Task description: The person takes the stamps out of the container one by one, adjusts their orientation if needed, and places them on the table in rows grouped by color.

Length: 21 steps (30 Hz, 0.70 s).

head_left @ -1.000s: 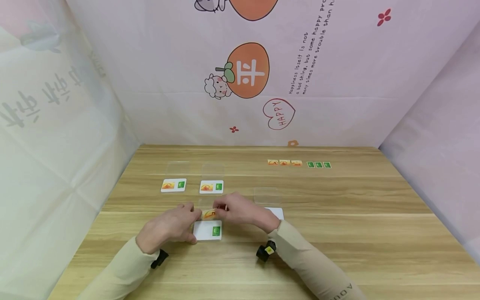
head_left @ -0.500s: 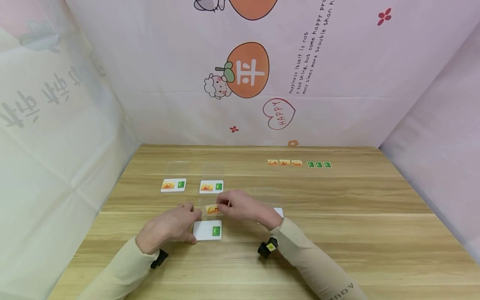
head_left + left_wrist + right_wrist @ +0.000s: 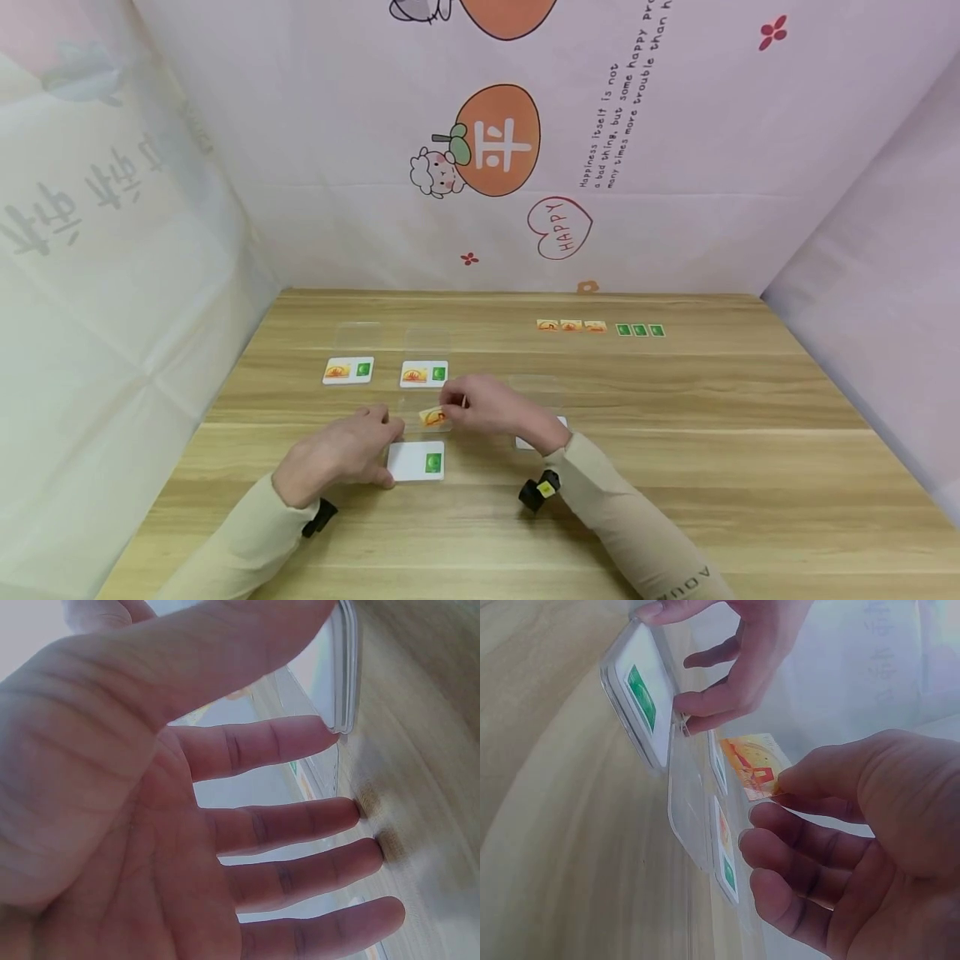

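Observation:
A small orange stamp (image 3: 754, 766) is pinched between the thumb and index finger of my right hand (image 3: 491, 404), above the table and tilted. Below it stands the raised clear lid (image 3: 688, 791) of a flat card case (image 3: 415, 462). White backing with one green stamp (image 3: 433, 462) lies in that case; its left part is bare white. My left hand (image 3: 341, 450) holds the case's left end between thumb and index finger. In the left wrist view the other fingers (image 3: 315, 817) stretch out straight, their tips near or on the wood.
Two opened cases (image 3: 348, 371) (image 3: 423, 374) behind each bear an orange and a green stamp. Another white-backed case (image 3: 542, 433) is partly hidden under the right forearm. Rows of orange stamps (image 3: 571, 326) and green stamps (image 3: 640, 330) lie at the table's back. A printed cloth (image 3: 600, 125) hangs behind.
My right hand has lifted the orange stamp away from the case, back and slightly right, and the stamp has tilted. The left hand has stayed in place.

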{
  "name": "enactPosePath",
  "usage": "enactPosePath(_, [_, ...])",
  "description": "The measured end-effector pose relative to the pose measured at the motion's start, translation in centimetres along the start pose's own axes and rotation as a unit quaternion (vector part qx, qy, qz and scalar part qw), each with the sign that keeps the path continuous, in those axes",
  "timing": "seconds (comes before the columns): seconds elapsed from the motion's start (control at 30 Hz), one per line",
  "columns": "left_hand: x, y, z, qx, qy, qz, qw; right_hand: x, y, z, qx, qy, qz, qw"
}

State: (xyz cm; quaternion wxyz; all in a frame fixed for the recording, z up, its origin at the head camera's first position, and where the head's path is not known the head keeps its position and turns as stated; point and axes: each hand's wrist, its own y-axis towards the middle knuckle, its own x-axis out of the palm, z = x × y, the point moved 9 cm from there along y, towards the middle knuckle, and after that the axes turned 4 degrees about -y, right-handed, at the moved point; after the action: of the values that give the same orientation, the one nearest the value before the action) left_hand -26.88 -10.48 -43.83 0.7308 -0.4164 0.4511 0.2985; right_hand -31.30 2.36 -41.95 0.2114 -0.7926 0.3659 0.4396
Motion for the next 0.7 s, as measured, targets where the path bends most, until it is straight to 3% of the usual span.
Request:
enactPosePath(0.23, [0.0, 0.0, 0.0, 0.003, 0.004, 0.001, 1.0, -0.4, 0.0, 0.6, 0.017, 0.012, 0.003, 0.9998])
enactPosePath(0.7, [0.1, 0.0, -0.2, 0.0, 0.005, 0.0, 1.0, -1.4, 0.1, 1.4, -0.002, 0.018, 0.017, 0.9997])
